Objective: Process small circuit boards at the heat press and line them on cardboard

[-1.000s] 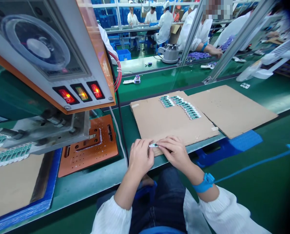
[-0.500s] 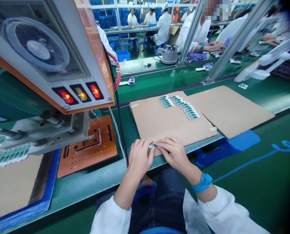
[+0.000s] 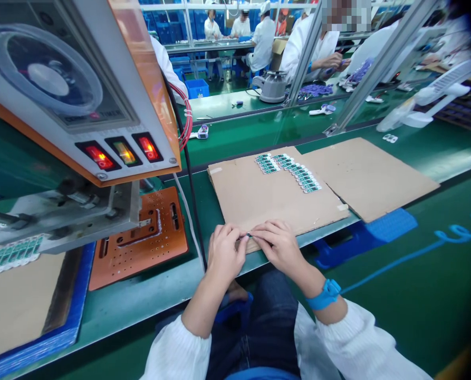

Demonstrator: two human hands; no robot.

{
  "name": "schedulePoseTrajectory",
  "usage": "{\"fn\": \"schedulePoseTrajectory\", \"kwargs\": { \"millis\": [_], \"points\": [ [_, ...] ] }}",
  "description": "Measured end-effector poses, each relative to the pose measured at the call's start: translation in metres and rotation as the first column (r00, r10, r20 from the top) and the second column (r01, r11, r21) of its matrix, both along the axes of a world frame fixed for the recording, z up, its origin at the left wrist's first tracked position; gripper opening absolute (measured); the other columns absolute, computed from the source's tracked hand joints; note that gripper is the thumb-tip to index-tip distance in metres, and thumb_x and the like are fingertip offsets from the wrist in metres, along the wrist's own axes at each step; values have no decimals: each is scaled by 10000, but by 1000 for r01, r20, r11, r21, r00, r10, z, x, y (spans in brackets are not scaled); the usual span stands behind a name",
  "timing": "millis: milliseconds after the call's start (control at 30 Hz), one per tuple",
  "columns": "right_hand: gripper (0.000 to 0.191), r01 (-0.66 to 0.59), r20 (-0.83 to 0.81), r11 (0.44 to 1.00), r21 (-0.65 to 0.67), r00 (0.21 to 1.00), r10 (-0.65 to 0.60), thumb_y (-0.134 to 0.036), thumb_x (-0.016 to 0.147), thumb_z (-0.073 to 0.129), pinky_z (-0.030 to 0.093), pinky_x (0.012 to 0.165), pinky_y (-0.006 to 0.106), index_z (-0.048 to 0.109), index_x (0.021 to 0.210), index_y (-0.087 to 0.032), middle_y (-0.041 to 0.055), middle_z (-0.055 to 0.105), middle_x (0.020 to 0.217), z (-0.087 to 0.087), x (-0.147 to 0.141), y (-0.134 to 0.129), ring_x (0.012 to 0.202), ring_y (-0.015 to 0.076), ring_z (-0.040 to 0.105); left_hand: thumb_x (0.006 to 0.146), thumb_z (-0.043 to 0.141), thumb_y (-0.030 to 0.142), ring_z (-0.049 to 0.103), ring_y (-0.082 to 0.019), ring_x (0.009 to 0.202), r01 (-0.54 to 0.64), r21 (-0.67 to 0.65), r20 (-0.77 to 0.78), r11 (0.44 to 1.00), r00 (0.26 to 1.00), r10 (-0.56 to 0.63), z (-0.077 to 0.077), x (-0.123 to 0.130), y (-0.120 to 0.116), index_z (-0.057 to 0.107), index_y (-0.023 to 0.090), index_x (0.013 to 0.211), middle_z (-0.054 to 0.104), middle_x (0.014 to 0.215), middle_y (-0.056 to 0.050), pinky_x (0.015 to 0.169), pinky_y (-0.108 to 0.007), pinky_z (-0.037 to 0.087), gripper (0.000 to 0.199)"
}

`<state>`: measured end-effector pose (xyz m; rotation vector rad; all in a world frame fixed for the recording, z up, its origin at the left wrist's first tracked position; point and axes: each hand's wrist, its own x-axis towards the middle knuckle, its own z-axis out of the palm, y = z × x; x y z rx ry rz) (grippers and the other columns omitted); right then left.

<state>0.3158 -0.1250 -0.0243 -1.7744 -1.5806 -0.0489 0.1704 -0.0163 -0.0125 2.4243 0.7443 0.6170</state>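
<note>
Head view. We list our left hand (image 3: 224,252) and our right hand (image 3: 278,246), fingertips meeting and pinched together on one small dark flat part (image 3: 248,235), mostly hidden between them, at the near edge of the brown cardboard sheet (image 3: 255,198) on the green surface (image 3: 148,295).

Beyond the hands, on the same sheet: two rows of small green-and-white circuit pieces (image 3: 294,171), well apart from our fingers. To the right of those, a second brown cardboard sheet (image 3: 369,174), its edge meeting the first.

Left of our left hand: an orange perforated fixture plate (image 3: 140,240), and between it and the hand a black cable (image 3: 193,200) running down the surface. Above the plate: a grey-and-orange machine housing (image 3: 80,95) with three lit rocker switches (image 3: 118,152).

On our right wrist: a blue wrist strap (image 3: 324,294), its blue coiled cord (image 3: 417,250) trailing off to the right.
</note>
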Motion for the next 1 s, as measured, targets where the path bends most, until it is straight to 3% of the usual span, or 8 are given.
{"fn": "schedulePoseTrajectory", "kwargs": {
  "millis": [267,500,700,767,867,1000],
  "points": [
    [163,9,-36,1000,-29,999,-10,-218,974,592,446,814,409,749,1004,-249,48,735,974,0,1,0,933,229,605,902,625,238,529,-239,866,-48,-49,-41,998,998,46,5,1,0,700,229,817,663,866,-35,783,-384,456,113],
    [121,6,-60,999,-36,998,-9,-241,953,629,448,831,420,746,984,-247,51,729,972,1,1,1,933,239,607,880,657,258,552,-244,860,-131,-62,-42,989,991,129,1,2,-3,718,241,834,667,913,-39,768,-397,443,79],
    [152,-43,-32,989,-139,999,39,-236,957,624,457,804,397,750,1042,-250,57,703,942,8,6,6,895,233,591,867,672,245,566,-254,898,-136,-134,-51,982,990,130,1,1,-2,722,248,822,661,930,-36,812,-417,444,67],
    [143,-72,-10,982,-173,997,71,-236,960,619,456,796,390,751,1013,-236,57,691,919,11,9,8,881,228,580,854,684,243,574,-259,924,-129,-158,-43,979,991,123,2,-1,-2,724,256,875,659,954,-35,834,-427,445,47],
    [120,-94,32,968,-234,994,104,-234,957,624,446,780,379,743,942,-221,51,668,868,18,11,11,856,223,560,816,692,170,593,-256,969,-119,-196,7,973,992,122,2,-3,-2,686,246,1004,668,1001,-34,876,-428,450,203],
    [132,-109,84,942,-319,986,142,-226,952,631,438,745,359,727,865,-204,49,637,827,28,12,17,803,210,534,838,662,170,599,-248,953,-120,-192,31,974,991,129,2,-4,-3,674,242,944,669,977,-32,863,-408,454,129]
  ]
}}
